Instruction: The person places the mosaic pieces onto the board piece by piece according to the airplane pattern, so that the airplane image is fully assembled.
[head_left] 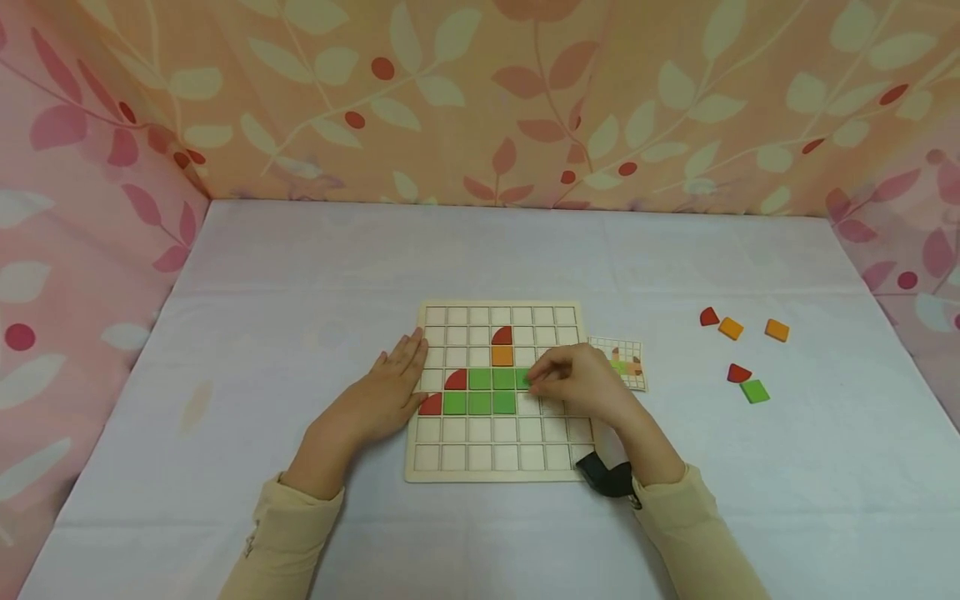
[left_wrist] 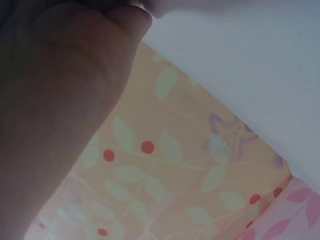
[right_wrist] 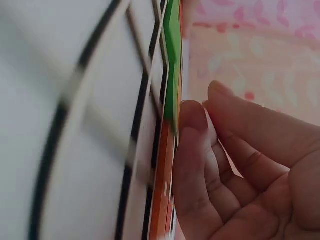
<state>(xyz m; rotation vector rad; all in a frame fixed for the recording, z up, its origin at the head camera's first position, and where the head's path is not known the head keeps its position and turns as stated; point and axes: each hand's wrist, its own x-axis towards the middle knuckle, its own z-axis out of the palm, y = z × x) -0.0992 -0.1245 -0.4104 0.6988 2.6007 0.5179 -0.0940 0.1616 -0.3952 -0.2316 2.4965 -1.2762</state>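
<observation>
A square wooden grid board (head_left: 495,477) lies on the table, holding green squares (head_left: 478,403), an orange square (head_left: 502,356) and red quarter-circle tiles (head_left: 455,380). My left hand (head_left: 382,392) rests flat at the board's left edge, fingers stretched out; in the left wrist view that hand (left_wrist: 70,75) is dark, its fingertips out of frame. Bent over the board, my right hand (head_left: 588,383) has thumb and forefinger at a green square tile (head_left: 522,379), the last in its row, covering its right part. In the right wrist view, the right hand (right_wrist: 245,175) has its fingertips close together beside the board's surface.
A small pattern card (head_left: 636,379) sticks out from under my right hand. Loose tiles lie to the right: red quarter circles (head_left: 738,372), orange squares (head_left: 777,331) and a green square (head_left: 754,392). A black strap (head_left: 603,477) hangs at my right wrist. Patterned cloth (head_left: 480,108) surrounds the table.
</observation>
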